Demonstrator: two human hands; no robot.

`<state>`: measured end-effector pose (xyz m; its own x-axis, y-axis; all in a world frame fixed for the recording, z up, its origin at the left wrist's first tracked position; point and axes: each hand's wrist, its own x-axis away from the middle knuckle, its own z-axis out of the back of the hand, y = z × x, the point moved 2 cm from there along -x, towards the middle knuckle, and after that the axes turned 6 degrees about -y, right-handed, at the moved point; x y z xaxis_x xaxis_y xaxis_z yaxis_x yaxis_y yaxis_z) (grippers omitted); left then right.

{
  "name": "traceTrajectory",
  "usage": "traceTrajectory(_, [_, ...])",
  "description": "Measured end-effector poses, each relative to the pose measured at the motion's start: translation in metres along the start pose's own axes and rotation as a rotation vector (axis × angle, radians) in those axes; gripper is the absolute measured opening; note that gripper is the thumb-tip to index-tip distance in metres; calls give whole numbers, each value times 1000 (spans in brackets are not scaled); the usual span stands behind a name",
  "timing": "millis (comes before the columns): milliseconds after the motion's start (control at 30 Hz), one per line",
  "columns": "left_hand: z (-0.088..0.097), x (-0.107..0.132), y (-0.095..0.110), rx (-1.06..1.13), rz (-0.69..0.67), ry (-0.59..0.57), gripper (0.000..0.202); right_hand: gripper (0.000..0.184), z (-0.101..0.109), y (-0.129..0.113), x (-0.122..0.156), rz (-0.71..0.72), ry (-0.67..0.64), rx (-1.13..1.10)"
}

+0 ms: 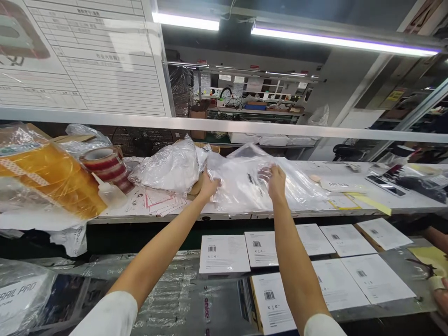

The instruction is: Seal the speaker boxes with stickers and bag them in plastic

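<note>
Both my arms reach forward to the raised white shelf [315, 212]. My left hand [209, 186] is closed on the left edge of a clear plastic bag [241, 184] lying there. My right hand [276, 181] pinches the same bag near its top middle. The bag is crumpled, see-through, with a small dark print on it. Just left of it sits a heap of more clear bags [168, 168] on a cardboard box.
Rolls of red-striped tape [107, 164] and an orange film bundle [45, 179] lie at left. White sheets with barcodes [224, 252] lie in rows on the lower belt. Another person's hand [441, 289] shows at the right edge. Yellow papers [371, 201] lie at shelf right.
</note>
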<state>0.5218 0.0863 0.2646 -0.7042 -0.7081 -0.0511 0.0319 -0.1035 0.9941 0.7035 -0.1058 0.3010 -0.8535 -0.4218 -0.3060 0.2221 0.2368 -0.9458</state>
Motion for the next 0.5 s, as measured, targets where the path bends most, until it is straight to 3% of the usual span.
traceTrajectory(67, [2, 14, 12, -212, -161, -58, 99, 44, 10, -19, 8, -55, 13, -137])
traceTrajectory(167, [0, 37, 41, -466, -419, -149, 110, 47, 17, -46, 36, -160, -158, -179])
traceTrajectory(300, [-6, 54, 91, -444, -617, -354, 121, 43, 21, -77, 86, -322, -302, -200])
traceTrajectory(333, [-7, 57, 103, -411, -651, -440, 113, 42, 23, -85, 98, -340, -311, -216])
traceTrajectory(400, [-4, 68, 121, -352, -661, -640, 69, 37, 31, -102, 121, -339, -297, -248])
traceTrajectory(433, [0, 75, 126, -309, -625, -745, 47, 35, 36, -110, 132, -328, -273, -255])
traceTrajectory(500, [14, 91, 130, -191, -495, -903, 32, 29, 46, -124, 157, -284, -198, -215])
